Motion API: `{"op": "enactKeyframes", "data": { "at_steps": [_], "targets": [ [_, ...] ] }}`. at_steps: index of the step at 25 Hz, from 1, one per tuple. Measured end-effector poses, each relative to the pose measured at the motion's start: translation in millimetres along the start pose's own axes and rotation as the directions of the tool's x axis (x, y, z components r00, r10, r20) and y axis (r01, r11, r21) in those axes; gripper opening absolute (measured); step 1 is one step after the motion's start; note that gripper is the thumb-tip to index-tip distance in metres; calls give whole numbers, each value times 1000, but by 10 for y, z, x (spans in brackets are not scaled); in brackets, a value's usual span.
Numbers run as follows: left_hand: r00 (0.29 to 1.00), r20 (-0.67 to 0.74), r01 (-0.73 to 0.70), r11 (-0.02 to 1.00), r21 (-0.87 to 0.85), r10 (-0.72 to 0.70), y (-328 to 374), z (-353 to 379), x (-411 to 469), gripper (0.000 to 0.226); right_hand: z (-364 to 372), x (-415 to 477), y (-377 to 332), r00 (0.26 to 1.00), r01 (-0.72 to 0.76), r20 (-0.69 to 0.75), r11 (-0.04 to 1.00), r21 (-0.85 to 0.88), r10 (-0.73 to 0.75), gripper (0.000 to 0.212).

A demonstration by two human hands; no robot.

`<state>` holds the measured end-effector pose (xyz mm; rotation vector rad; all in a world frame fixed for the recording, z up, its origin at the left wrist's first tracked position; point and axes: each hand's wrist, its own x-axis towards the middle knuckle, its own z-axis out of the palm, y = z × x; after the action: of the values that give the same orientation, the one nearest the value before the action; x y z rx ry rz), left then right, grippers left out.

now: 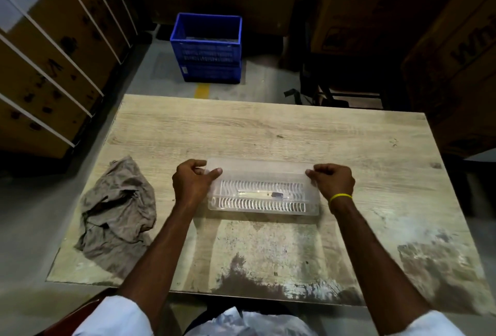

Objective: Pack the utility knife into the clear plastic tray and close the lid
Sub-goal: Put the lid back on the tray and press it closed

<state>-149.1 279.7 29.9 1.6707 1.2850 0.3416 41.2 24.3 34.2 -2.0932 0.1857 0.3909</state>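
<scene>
The knife [261, 195] lies inside the clear tray [264, 208] on the desk [268, 131]. The left hand [192, 182] and right hand [334, 181] each pinch an end of the half-raised lid [260, 167], fingers closed on it. A crumpled rag [118, 206] lies left of the tray.

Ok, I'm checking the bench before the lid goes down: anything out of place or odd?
Only small things. A crumpled grey rag lies left of the clear plastic tray, and the table surface is worn and stained near its front edge. The utility knife sits inside the tray.
</scene>
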Motion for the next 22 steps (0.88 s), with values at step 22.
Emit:
{"op": "enactKeyframes", "data": {
  "at_steps": [22],
  "targets": [
    [979,13,-199,954,224,202,-202,179,-110,57,-38,-62,275,999,-5,33,997,-79,8,39]
  ]
}}
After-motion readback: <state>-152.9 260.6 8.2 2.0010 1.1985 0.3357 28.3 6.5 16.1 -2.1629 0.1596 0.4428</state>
